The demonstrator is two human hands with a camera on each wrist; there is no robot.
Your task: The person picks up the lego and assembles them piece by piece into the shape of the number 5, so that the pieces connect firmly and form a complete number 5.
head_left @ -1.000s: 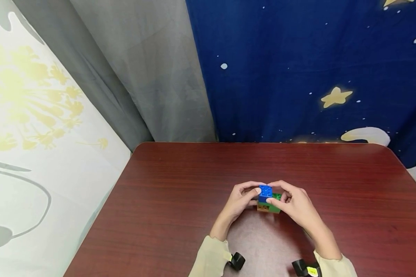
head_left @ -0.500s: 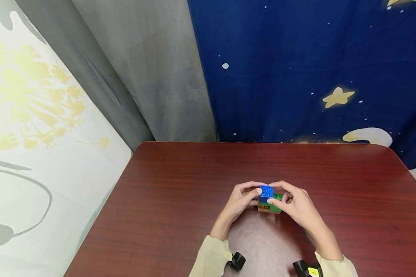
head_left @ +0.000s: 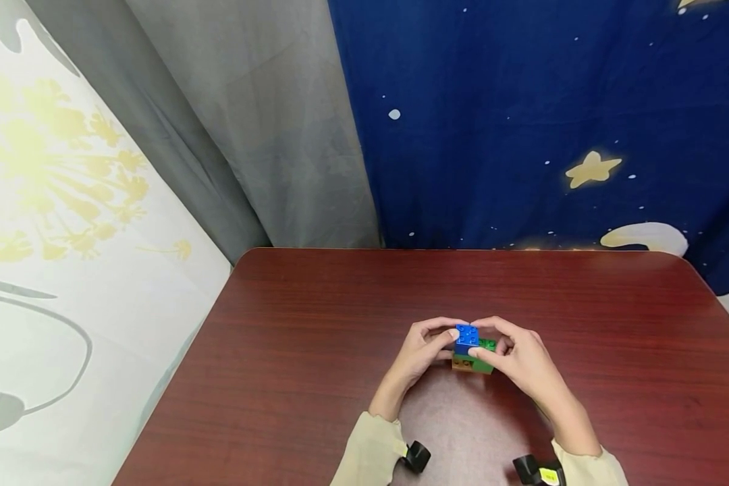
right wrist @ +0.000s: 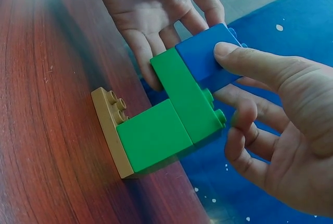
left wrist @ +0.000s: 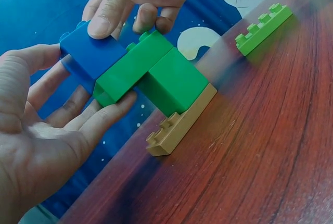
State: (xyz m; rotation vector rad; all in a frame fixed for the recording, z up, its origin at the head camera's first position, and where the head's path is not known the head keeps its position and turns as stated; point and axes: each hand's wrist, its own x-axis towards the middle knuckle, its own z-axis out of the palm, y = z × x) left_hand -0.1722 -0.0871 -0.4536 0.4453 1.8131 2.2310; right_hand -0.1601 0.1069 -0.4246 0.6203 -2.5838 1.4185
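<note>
Both hands are at a small stack of toy building bricks near the table's middle. On top sits a studded blue brick [head_left: 466, 335], over one end of a longer green brick [right wrist: 186, 96]. Under that green brick's other end is a square green brick [right wrist: 153, 135], which stands on a tan plate [left wrist: 182, 125]. My right hand [head_left: 522, 358] pinches the blue brick, thumb on its near face. My left hand [head_left: 422, 347] holds the blue brick from the left, its thumb at the side and lower fingers beneath the overhanging green end [left wrist: 106, 91].
The stack stands on a dark red wooden table [head_left: 316, 317]. A lime green studded plate [left wrist: 265, 28] shows past the stack in the left wrist view. Grey [head_left: 291, 135] and blue star-patterned curtains [head_left: 492, 135] hang behind the table. Black wrist cameras [head_left: 417, 457] stick out from the sleeves.
</note>
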